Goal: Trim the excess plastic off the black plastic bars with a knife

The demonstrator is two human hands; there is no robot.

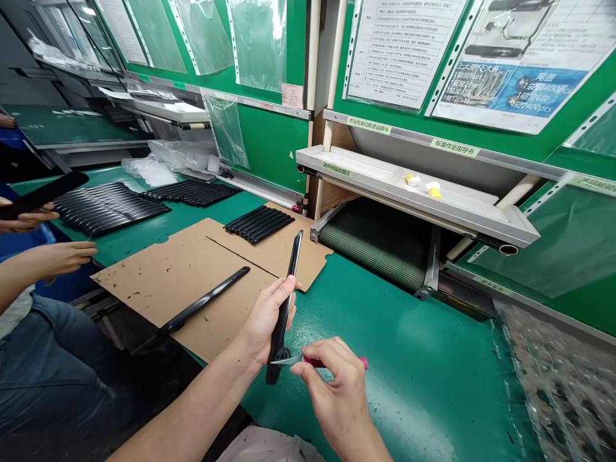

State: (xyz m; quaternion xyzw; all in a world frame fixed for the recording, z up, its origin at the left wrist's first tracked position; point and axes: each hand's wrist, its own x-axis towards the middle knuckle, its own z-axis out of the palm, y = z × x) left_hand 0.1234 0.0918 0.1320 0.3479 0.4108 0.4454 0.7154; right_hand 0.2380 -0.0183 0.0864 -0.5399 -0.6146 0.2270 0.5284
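My left hand (267,319) grips a long black plastic strip (285,308) upright by its middle. My right hand (334,391) pinches a small craft knife with a pink handle (332,362). Its bare blade (286,360) reaches the lower end of the strip, close to a dark round feature there. Another black strip (202,300) lies on the scuffed brown cardboard sheet (178,285) to the left of my hands. A neat row of similar strips (258,224) rests on the cardboard's far part.
Several black strips (106,206) lie in rows on the green bench (399,359). At the left, a co-worker's hands (41,247) hold a black strip. A metal shelf (414,192) with yellow bits stands over a green conveyor belt (375,247). Bubble wrap (558,385) lies at the right.
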